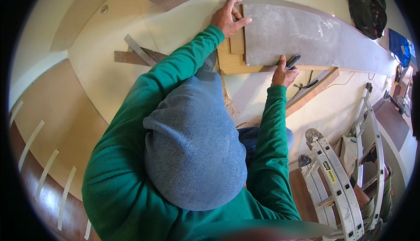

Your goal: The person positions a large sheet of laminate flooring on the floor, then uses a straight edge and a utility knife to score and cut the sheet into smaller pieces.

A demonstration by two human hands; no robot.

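Note:
A long board with a scuffed grey face (297, 35) lies across the upper right, over a yellowish wooden panel (235, 66). At its left end my left hand (229, 19) has the thumb over the grey face and the index finger stretched toward the far corner; the other fingers curl at the end edge. My right hand (285, 72) is closed round a slim black pen-like tool (293, 62), its thumb against the near edge of the board. The tool's exact kind is unclear. My raised denim knee (197, 140) stands between my green-sleeved arms.
An aluminium folding ladder (337, 188) stands at the lower right, with part of another person (363, 195) behind it. Offcut strips (135, 57) lie on the floor at left. A wooden batten (313, 92) slants beside the board. A black bag (367, 11) sits at the far right.

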